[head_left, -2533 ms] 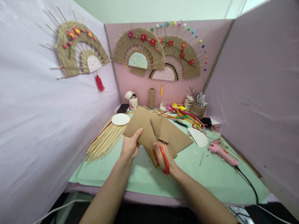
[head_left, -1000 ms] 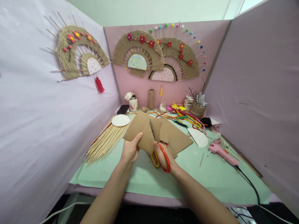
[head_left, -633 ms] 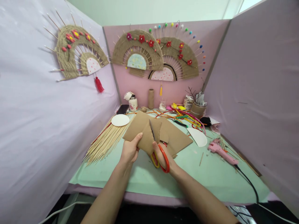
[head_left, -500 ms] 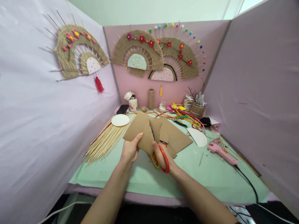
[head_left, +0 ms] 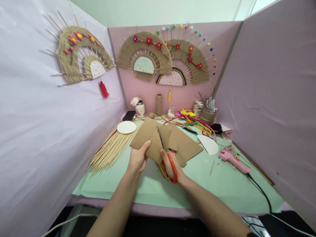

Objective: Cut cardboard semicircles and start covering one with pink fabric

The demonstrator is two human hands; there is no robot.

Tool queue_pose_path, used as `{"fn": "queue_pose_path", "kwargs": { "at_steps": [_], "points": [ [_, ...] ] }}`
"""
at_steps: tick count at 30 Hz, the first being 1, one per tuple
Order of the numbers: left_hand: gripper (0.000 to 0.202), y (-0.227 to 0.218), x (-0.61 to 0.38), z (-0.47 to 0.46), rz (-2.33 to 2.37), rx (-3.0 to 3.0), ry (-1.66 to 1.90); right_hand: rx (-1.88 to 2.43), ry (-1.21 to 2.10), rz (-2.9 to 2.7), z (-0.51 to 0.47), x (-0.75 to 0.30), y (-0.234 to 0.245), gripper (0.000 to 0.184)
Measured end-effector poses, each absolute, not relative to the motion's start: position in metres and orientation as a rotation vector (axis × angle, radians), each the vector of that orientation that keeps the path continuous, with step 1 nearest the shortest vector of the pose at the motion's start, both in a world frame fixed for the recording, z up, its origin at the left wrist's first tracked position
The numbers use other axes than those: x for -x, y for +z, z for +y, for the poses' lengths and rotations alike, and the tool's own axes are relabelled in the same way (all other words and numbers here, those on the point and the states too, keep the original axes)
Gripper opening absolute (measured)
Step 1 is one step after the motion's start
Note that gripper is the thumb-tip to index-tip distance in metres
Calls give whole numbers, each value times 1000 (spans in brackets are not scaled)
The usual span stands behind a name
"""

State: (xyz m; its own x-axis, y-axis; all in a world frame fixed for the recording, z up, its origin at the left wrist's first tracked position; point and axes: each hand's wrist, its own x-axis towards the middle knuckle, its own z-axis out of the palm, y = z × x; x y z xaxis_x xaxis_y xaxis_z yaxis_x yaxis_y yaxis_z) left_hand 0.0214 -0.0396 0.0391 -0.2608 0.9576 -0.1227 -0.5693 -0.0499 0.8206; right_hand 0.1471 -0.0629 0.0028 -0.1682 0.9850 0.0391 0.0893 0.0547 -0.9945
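A brown piece of cardboard point(head_left: 143, 133) is pinched at its lower edge by my left hand point(head_left: 138, 158), thumb on top. My right hand point(head_left: 170, 166) is closed round the scissors point(head_left: 174, 169), which have red and yellow handles. One dark blade lies across the top of the cardboard, pointing up and away; the other blade is mostly hidden beneath. The cut edge to the right of the blade is ragged. Another sheet of cardboard point(head_left: 186, 141) lies on the table behind and to the right of my right hand.
Bamboo sticks point(head_left: 112, 149) and a white oval point(head_left: 126, 127) lie left. A white half-round piece point(head_left: 209, 144) and a pink glue gun point(head_left: 234, 161) with a cord are right. Pliers point(head_left: 190, 130), coloured pipe cleaners point(head_left: 199, 123), a twine spool point(head_left: 159, 104) and jars stand or lie behind.
The scissors and both hands stay almost in place on the cardboard. The whole view has shifted very slightly.
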Motion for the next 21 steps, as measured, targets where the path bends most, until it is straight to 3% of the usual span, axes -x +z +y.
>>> {"fn": "queue_pose_path", "kwargs": {
  "at_steps": [10, 16, 21],
  "points": [
    [46, 40, -24, -38, 930, -577, 1618, 1179, 1248, -1379, -61, -148, -1, 66],
    [41, 40, -20, -27, 929, -566, 1632, 1087, 1428, -1363, -60, -148, 0, 67],
    [36, 64, 14, 0, 924, -550, 1820, 984, 1623, -1540, -64, -154, 9, 65]
  ]
}}
